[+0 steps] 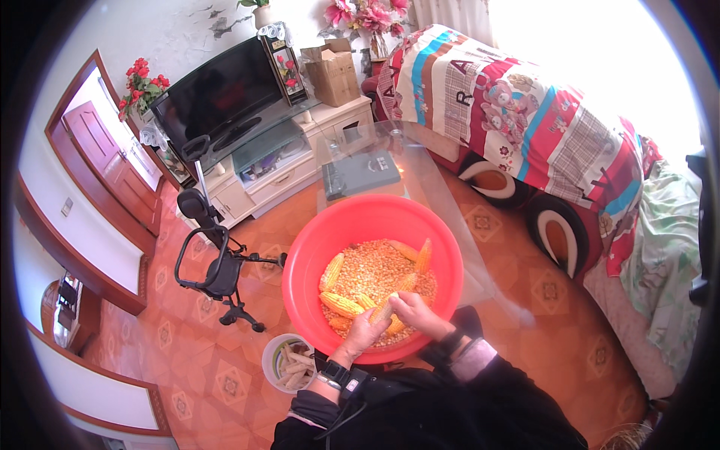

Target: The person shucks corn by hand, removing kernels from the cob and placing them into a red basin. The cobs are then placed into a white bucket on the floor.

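Both hands are over a large red plastic basin point(304, 281), inside its near half. My left hand point(364, 336) grips the lower end of a partly shelled corn cob point(383, 309). The thumb and fingers of my right hand point(419, 316) close on the cob's upper part. Loose corn kernels point(365, 264) cover the basin's bottom. Several yellow ears of corn lie on the kernels: one ear point(332, 272) at the left wall, another point(341, 304) below it, and one point(424, 256) leaning at the right. My fingers partly hide the cob and the ears beneath.
A white bucket point(270, 360) with bare cobs point(296, 368) stands on the tiled floor at lower left. Beyond the basin is a glass table point(444, 208) bearing a dark flat box point(361, 173). A black wheeled stand point(222, 270) is at left, a covered sofa point(506, 112) at right.
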